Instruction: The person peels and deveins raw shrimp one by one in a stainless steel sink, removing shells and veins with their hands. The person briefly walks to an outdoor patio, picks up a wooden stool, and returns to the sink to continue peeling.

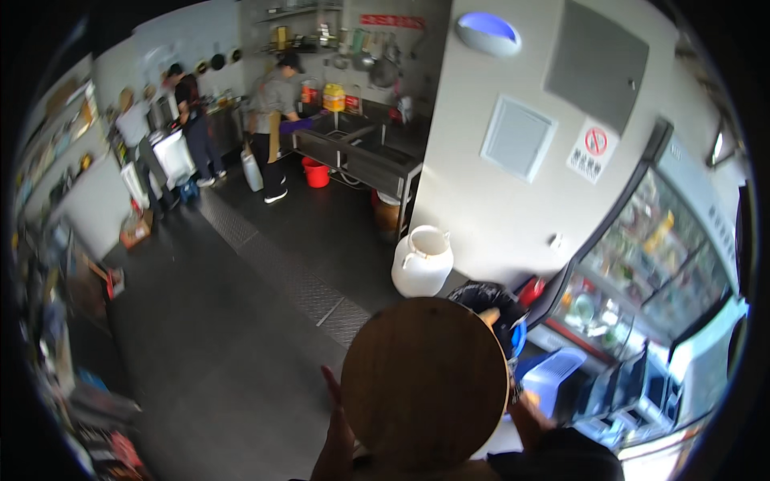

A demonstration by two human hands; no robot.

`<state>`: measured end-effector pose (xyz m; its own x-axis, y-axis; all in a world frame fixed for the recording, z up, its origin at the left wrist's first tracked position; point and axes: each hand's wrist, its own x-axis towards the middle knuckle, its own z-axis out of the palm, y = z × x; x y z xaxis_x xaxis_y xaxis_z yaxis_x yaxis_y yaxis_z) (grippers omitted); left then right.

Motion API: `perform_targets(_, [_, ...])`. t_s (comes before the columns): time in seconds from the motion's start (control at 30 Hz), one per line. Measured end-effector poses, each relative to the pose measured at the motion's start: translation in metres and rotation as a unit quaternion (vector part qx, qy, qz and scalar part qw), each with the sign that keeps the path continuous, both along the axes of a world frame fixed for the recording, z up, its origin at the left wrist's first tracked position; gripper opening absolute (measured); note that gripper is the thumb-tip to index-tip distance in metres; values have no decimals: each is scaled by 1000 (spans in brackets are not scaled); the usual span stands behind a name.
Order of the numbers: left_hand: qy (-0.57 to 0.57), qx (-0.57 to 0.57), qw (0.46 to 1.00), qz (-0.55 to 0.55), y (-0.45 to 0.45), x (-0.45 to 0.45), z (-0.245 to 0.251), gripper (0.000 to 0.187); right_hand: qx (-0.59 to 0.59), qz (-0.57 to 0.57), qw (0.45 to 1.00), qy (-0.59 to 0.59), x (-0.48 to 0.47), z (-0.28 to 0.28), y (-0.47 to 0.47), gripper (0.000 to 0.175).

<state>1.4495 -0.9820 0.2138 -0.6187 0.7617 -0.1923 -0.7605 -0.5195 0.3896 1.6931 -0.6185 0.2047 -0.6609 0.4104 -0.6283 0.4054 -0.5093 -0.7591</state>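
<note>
A round wooden board or lid [425, 379] fills the bottom middle of the view, raised close below the camera. My left hand [338, 424] is at its left edge, palm against the rim, with a fingertip sticking up beside it. At the lower right edge my right hand [524, 415] grips it, partly hidden behind the wood, below a dark sleeve. What lies under the round piece is hidden. Just beyond it are a white plastic barrel [423, 264] without a lid on and a bin lined with a black bag [490, 299].
A steel sink [373, 156] stands ahead, with a red bucket [316, 173] beneath. A co-worker [274, 120] is at the sink; two more people work at the far left. A glass-door refrigerator [652, 252] and a bluish plastic stool [553, 376] are on the right. Cluttered shelves line the left.
</note>
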Motion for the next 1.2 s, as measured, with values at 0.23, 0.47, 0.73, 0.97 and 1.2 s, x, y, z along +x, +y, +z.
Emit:
perform_targets(0.23, [163,-95,974,122,-31,-215,85,74,-123,97,974,165,-351,61,-22,83])
perform_targets(0.47, [134,-153,935,289,-3,-454,39,70,-370,163,849,340,-629,95,8,107])
perform_targets(0.73, [131,-230,955,134,77,-754,1,78,-282,48,941,180,-911,0,58,77])
perform_targets(0.97, [15,-331,938,102,188,-953,-35,92,-178,-31,977,115,-1110,-101,180,52])
perform_targets(1.2, [-109,-348,930,-50,357,-1126,-171,97,309,42,949,37,-1271,-200,294,41])
